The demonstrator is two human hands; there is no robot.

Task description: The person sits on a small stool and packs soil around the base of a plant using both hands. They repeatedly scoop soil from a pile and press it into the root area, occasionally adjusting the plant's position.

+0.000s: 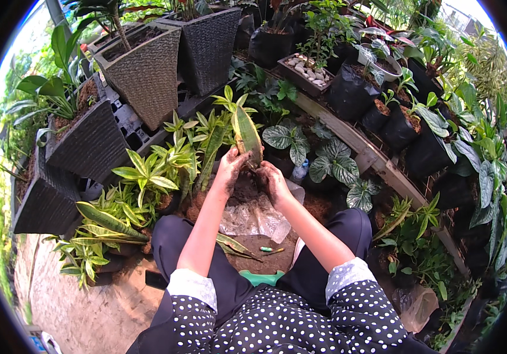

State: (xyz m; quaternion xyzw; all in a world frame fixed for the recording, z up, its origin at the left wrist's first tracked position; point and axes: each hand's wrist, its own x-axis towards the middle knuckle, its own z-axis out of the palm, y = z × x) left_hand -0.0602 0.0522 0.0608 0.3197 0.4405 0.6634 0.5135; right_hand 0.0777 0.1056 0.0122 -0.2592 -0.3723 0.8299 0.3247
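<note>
Long pointed green leaf w/ yellow edges (247, 134) is upright btwn both hands, tip up & away from fingers. L hand (230, 169): fingers pinching leaf's lower L side, soil-smudged. R hand (273, 182): fingers curled in at leaf's base, dirty too; can't tell exactly what they grip, base partly hidden. Right below fingers: dark crumbly soil (246, 189) on crinkled clear plastic sheet (258, 219). From fingers twd the body: loose yellow-edged green leaf pcs (237, 245) on ground, small green-and-white item (266, 249) next to them, then smooth green plastic pc (262, 278) btwn the legs. L of fingers: bushy yellow-green plants (145, 171). R of fingers: dark-green silver-veined plant (334, 160), w/ small blue-and-clear bottle (300, 170) nearer fingers. Well up-L of fingers: tapered textured grey-brown planter (144, 76).
</note>
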